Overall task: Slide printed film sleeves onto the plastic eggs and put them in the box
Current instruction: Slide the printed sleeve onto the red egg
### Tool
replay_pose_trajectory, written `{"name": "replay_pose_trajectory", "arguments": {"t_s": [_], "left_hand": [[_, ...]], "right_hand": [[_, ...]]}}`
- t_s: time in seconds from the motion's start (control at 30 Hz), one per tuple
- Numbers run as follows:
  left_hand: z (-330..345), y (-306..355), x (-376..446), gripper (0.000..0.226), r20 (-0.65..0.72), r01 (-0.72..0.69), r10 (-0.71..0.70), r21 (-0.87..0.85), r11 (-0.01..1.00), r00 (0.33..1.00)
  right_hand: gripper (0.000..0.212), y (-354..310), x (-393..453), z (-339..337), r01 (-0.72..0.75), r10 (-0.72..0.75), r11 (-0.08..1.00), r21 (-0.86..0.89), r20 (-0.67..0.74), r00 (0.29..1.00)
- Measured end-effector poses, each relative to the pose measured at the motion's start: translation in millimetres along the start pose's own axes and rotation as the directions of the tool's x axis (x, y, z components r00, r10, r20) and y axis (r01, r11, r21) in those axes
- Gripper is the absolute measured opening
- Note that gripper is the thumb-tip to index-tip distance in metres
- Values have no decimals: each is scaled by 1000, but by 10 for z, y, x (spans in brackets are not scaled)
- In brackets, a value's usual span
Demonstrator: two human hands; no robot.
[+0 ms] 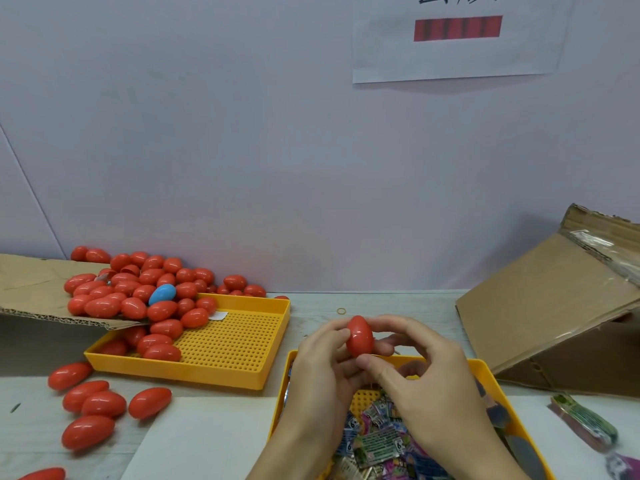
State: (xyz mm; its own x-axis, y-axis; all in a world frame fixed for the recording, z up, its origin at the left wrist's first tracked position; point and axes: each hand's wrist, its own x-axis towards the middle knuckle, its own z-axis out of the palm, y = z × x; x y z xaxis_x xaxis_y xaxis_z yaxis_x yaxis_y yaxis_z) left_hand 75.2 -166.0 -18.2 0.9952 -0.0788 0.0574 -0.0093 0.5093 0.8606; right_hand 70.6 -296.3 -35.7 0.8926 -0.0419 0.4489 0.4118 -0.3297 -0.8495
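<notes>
Head view. Both hands are raised over the near tray (485, 370), holding one red egg (360, 336) between them. The egg stands upright, long axis near vertical, narrow end up. It shows bare red plastic; no sleeve can be seen on it.

Left hand (320, 368): fingers curled, tips touching the egg's left flank. Right hand (420, 372): thumb under the egg's lower end, index curved over the upper right side, so it pinches the egg along its length. The other right fingers are loosely bent behind. Whether either hand also holds a film, I cannot tell.

The egg sits between the two hands, about equally near to each, above the far edge of the near tray. Sleeves (377, 441) lie in a loose heap in that tray, directly below the wrists, toward the person.

Judgement: a sleeve would have to pass over one end and run along the vertical axis, so one hand must free an end first. The right pinch covers both ends; the left grips the sides and looks better placed to keep hold.

Far tray (242, 341), left: egg pile (138, 292) spilling off a cardboard flap (31, 285), one blue egg (162, 294) among them. Loose eggs (93, 403) on the table (381, 303). Box (547, 306) at right, well apart from the hands.
</notes>
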Motion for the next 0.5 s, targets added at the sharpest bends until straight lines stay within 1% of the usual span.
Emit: {"name": "replay_pose_trajectory", "arguments": {"t_s": [0.13, 0.23, 0.3, 0.4, 0.5], "left_hand": [[-3, -1, -1, 30, 15, 32, -31, -50, 998, 999], [-3, 1, 9, 27, -12, 34, -35, -64, 997, 999], [-1, 8, 21, 22, -60, 1, -4, -47, 999, 998], [-30, 0, 54, 10, -192, -82, 82, 7, 997, 978], [-70, -9, 86, 15, -275, -130, 158, 119, 984, 948]], "right_hand": [[48, -53, -11, 5, 12, -12, 1000, -14, -3, 1000], [48, -73, -9, -2, 16, -16, 999, -31, 7, 1000], [40, -76, -6, -11, 15, -14, 999, -46, 14, 1000], [32, -67, 2, -50, 17, -17, 998, -63, -7, 1000], [27, -60, 43, -154, 11, -14, 991, -134, -20, 1000]]}}
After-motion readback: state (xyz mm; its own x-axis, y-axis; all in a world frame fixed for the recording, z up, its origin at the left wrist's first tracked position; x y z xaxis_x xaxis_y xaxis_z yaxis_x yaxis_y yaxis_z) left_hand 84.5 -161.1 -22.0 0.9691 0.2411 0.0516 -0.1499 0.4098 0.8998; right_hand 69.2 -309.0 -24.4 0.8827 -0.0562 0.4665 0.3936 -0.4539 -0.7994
